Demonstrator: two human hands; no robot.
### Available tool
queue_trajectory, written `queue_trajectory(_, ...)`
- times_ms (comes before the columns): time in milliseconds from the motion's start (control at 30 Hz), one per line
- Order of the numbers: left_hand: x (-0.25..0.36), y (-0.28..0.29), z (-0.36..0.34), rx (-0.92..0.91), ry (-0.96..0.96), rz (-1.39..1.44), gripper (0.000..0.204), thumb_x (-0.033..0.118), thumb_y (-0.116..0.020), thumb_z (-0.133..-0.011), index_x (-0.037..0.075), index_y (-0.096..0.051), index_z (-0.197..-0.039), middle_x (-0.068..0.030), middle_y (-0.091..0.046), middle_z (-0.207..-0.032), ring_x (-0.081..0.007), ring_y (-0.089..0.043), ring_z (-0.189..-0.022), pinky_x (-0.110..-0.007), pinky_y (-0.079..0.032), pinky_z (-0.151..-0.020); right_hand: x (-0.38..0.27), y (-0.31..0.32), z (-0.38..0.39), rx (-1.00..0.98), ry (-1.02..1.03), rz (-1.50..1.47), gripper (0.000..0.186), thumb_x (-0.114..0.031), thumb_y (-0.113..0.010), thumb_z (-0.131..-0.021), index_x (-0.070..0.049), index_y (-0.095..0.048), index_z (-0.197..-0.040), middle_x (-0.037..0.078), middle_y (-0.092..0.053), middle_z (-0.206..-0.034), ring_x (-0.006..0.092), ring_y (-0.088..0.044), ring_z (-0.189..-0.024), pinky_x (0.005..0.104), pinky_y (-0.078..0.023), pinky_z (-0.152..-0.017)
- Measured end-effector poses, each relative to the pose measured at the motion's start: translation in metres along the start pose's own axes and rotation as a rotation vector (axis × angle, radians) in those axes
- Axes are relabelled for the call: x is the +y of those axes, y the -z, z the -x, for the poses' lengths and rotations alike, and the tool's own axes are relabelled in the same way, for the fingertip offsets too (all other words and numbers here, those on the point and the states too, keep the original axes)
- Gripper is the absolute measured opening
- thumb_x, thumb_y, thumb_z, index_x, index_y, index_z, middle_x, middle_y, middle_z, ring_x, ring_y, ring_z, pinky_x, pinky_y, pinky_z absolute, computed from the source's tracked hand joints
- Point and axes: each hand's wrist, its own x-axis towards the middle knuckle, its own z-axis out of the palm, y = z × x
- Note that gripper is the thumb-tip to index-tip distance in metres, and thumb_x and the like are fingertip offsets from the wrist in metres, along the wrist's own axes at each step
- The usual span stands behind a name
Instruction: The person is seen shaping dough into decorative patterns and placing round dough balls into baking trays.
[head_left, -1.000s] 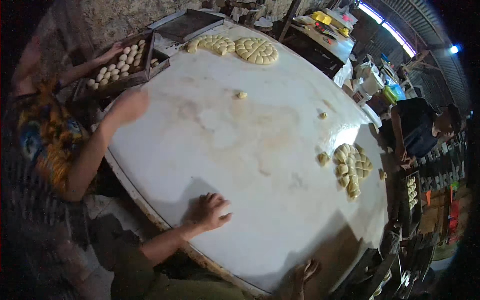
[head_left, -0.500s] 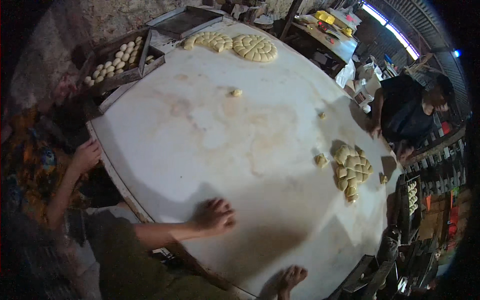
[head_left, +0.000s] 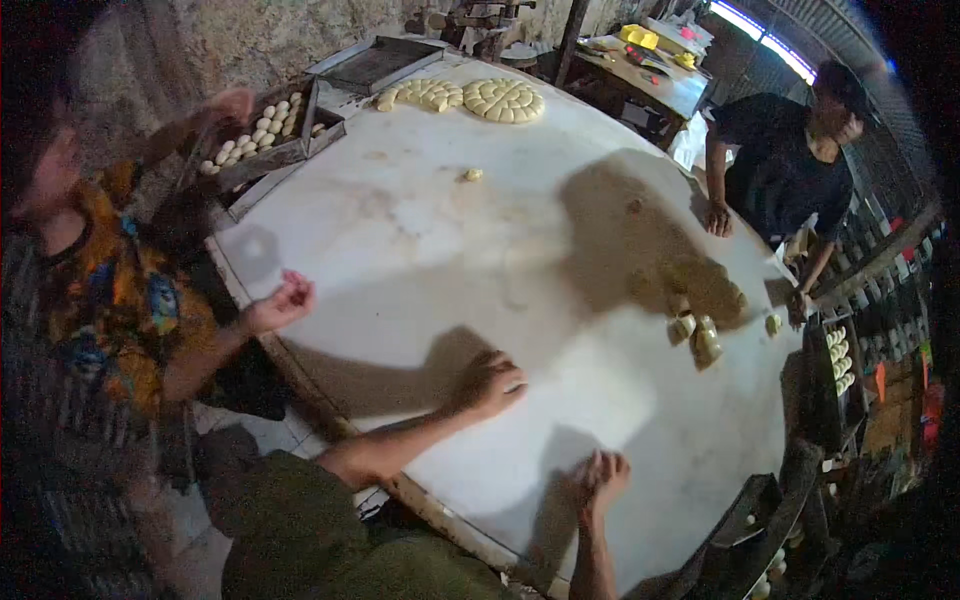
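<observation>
My left hand (head_left: 492,386) is low over the pale worktable (head_left: 420,290), its fingers curled inward. A small pale spot shows at its fingertips, too small to name. Nearer the front edge, to the right, my right hand (head_left: 603,480) is also curled at the table, its palm side hidden. Beyond it to the right lies a cluster of cut dough pieces (head_left: 706,343), mostly in dark shadow. A separate dough piece (head_left: 774,323) sits to its right. Farther off, another small dough piece (head_left: 473,175) rests alone.
Scored dough rounds (head_left: 503,100) lie at the far edge, beside an empty metal tray (head_left: 375,65). Dough balls (head_left: 262,132) fill a tray at far left. A co-worker's hand (head_left: 280,303) hovers at left; another person (head_left: 785,165) stands across. More trays (head_left: 840,365) line the right.
The view has shifted. Both my hands appear farther up the picture. The left co-worker has reached over the table and toward the tray; the person opposite is more upright. Shadow now covers the dough cluster.
</observation>
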Motion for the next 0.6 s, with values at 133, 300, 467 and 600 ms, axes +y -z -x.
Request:
queue_trajectory(133, 0.035, -0.016, 0.082, -0.317, -0.024, -0.075, 0.012, 0.02, -0.067, -0.077, 0.008, -0.062, -0.078, -0.0062, -0.058, -0.09, -0.0212, -0.055, -0.087, -0.039, -0.045, -0.077, -0.091, 0.006, 0.067, -0.094, 0.173, -0.29, 0.036, -0.026, -0.037, -0.092, -0.003, -0.058, -0.109, 0.015, -0.052, -0.12, 0.0318, -0.045, -0.113, 0.0457, -0.034, -0.097)
queue_trajectory(300, 0.012, 0.083, 0.083, -0.009, 0.069, -0.368, 0.012, 0.017, -0.067, -0.075, 0.007, -0.059, -0.074, -0.0069, -0.056, -0.077, -0.023, -0.054, -0.083, -0.04, -0.044, -0.073, -0.048, 0.078, 0.072, -0.163, 0.31, -0.697, 0.033, -0.027, -0.032, -0.098, -0.006, -0.041, -0.123, 0.009, -0.051, -0.112, 0.0155, -0.049, -0.092, 0.0346, -0.042, -0.081)
queue_trajectory(467, 0.004, 0.015, 0.026, -0.03, 0.178, -0.004, 0.01, 0.013, -0.066, -0.073, 0.007, -0.059, -0.071, -0.0078, -0.058, -0.077, -0.0271, -0.054, -0.079, -0.039, -0.043, -0.069, -0.139, 0.073, -0.037, -0.223, -0.226, -0.495, 0.028, -0.026, -0.045, -0.093, -0.004, -0.053, -0.107, 0.012, -0.053, -0.104, 0.0239, -0.049, -0.089, 0.0352, -0.043, -0.08)
queue_trajectory(600, 0.047, 0.041, 0.091, -0.243, -0.379, -0.29, 0.016, 0.023, -0.063, -0.078, 0.007, -0.061, -0.078, -0.0109, -0.06, -0.088, -0.0277, -0.056, -0.085, -0.041, -0.047, -0.078, -0.103, 0.058, 0.056, -0.024, 0.488, -0.204, 0.022, -0.022, -0.049, -0.088, -0.004, -0.057, -0.096, 0.019, -0.053, -0.104, 0.0349, -0.048, -0.09, 0.0415, -0.042, -0.081)
